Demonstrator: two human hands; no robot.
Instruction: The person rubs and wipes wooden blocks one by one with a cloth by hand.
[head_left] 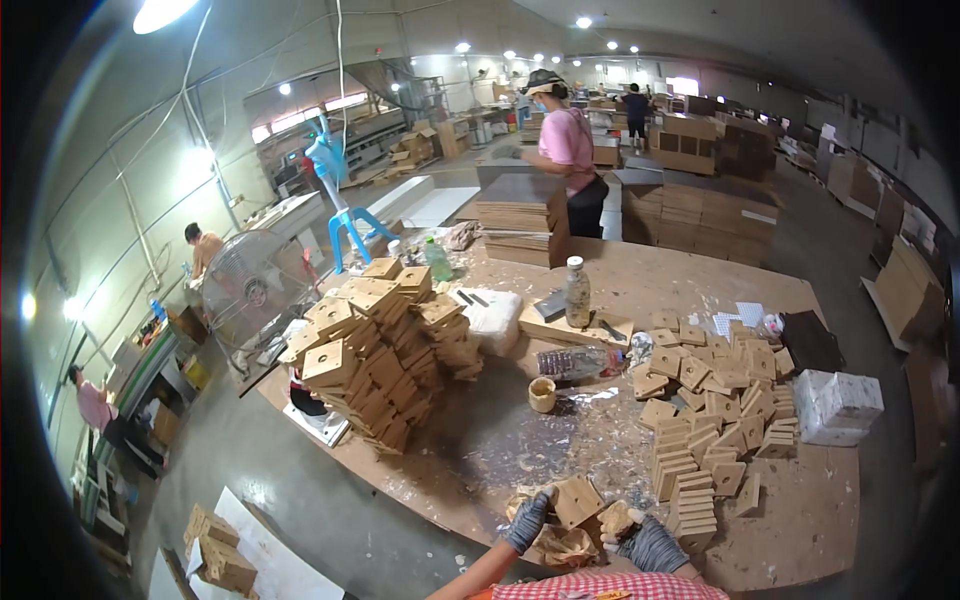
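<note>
Both hands wear grey gloves at the near edge of the worktable. My left hand (529, 521) is closed on the edge of a square wooden block (577, 501) with a small hole in its face, tilted up. Just right of it, my right hand (648, 543) is closed around a crumpled tan lump (616, 518), perhaps a wad or rag; its exact kind does not show. Beneath the block, between my hands, lies a crumpled tan wrapping (565, 547). Several similar blocks (692, 500) stand in rows beside my right hand.
A tall stack of wooden blocks (375, 345) rises at the left of the table (480, 440). Toward the middle are a small round tub (542, 394), a lying plastic bottle (580, 363) and an upright jar (577, 295). Wrapped white packs (838, 405) sit at right. A person in pink (566, 150) stands beyond.
</note>
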